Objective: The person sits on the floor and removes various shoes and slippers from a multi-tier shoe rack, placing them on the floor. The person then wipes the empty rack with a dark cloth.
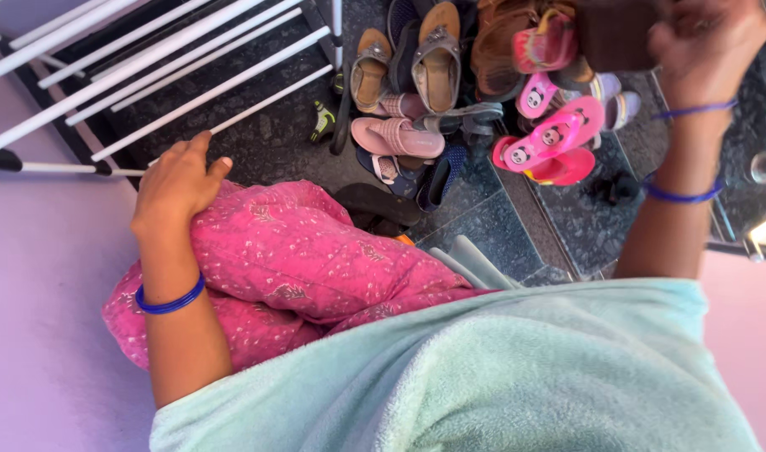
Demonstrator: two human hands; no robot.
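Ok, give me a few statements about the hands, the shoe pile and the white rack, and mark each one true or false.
1. The left hand rests on the pink patterned cloth over the knee. True.
2. The right hand lies flat on the floor. False: it is raised, closed on a dark brown object.
3. The bright pink panda-print sandals lie among the shoes. True.
4. The white-barred rack is full of shoes. False: no shoes show on its bars.

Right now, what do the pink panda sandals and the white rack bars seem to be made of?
The pink panda sandals look like soft moulded rubber or foam: smooth, matte, one solid colour. The white rack bars look like painted metal tubes, thin and straight with a slight shine, though plastic is possible.
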